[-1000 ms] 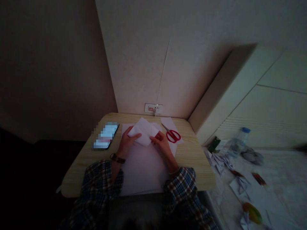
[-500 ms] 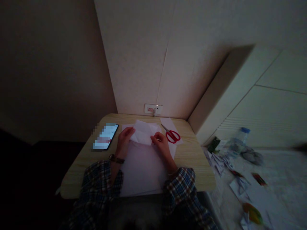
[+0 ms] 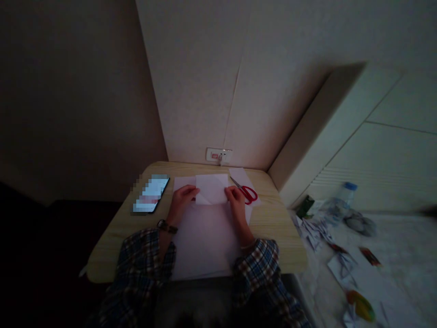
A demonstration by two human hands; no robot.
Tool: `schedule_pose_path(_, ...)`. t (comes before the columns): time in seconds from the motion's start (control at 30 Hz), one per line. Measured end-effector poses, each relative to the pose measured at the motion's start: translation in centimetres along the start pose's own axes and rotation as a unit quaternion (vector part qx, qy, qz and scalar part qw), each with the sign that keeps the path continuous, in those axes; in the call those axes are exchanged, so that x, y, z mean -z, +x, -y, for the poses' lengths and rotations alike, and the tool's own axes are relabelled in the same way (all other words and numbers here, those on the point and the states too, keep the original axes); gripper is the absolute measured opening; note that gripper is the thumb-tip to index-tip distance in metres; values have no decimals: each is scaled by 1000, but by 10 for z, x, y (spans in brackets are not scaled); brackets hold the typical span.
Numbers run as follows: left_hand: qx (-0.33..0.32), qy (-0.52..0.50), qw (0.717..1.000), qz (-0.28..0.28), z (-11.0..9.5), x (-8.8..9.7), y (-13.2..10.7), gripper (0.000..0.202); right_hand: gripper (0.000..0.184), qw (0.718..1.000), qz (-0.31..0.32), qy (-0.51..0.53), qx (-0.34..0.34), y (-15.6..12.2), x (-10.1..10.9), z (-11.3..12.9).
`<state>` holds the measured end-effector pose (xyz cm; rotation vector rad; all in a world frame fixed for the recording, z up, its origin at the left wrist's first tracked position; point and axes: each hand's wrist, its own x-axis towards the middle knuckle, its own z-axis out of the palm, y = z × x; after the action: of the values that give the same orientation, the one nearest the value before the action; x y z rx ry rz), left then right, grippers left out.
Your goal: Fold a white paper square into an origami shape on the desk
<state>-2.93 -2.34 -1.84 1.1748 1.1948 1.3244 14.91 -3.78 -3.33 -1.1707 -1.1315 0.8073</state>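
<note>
A small white piece of paper (image 3: 212, 189), with crease lines across it, is held between my two hands. My left hand (image 3: 183, 199) pinches its left edge with thumb and fingers. On the opposite edge, my right hand (image 3: 236, 200) has its fingers closed on the paper too. Beneath lie larger white sheets (image 3: 206, 243), spread toward the table's front edge. Just past my right hand are red-handled scissors (image 3: 250, 195), partly covered by that hand and resting on a white paper strip (image 3: 238, 173).
A lit phone (image 3: 150, 196) lies on the left of the wooden table (image 3: 273, 228). A wall socket (image 3: 219, 155) with a plug sits behind the table. On the right, a pale surface holds a blue-capped bottle (image 3: 348, 193), paper scraps (image 3: 312, 232) and wrappers.
The small paper has turned from a slanted position to lie square and flatter. My right hand has moved right to its edge, now overlapping the scissors; my left hand shifted slightly right.
</note>
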Motion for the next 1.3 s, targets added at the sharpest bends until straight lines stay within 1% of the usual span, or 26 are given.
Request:
schedule_pose_path(0.1, -9, 29, 999, 11, -1, 0, 0, 25, 19, 1000, -10, -12, 11, 0, 1, -1)
schedule_pose_path(0.2, -11, 30, 999, 9, 1, 1, 1, 24, 19, 1000, -9, -16, 25, 0, 1, -3)
schedule_pose_path(0.37, -4, 4, 1000, 8, 4, 3, 1, 25, 18, 1000, -2, -8, 21, -1, 0, -2)
schedule_pose_path(0.6, -4, 11, 1000, 7, 3, 2, 1, 26, 16, 1000, 2, 1, 15, -3, -1, 3)
schedule_pose_path(0.83, 5, 9, 1000, -9, 5, 2, 1, 25, 14, 1000, 2, -9, 20, -3, -1, 4)
schedule_pose_path(1.1, -11, 28, 1000, -4, -1, 1, -1, 28, 16, 1000, 8, -10, 19, -1, -1, -2)
schedule_pose_path(1.3, -8, 49, 999, 0, -1, 2, 0, 29, 18, 1000, 5, -17, 19, -1, 0, -1)
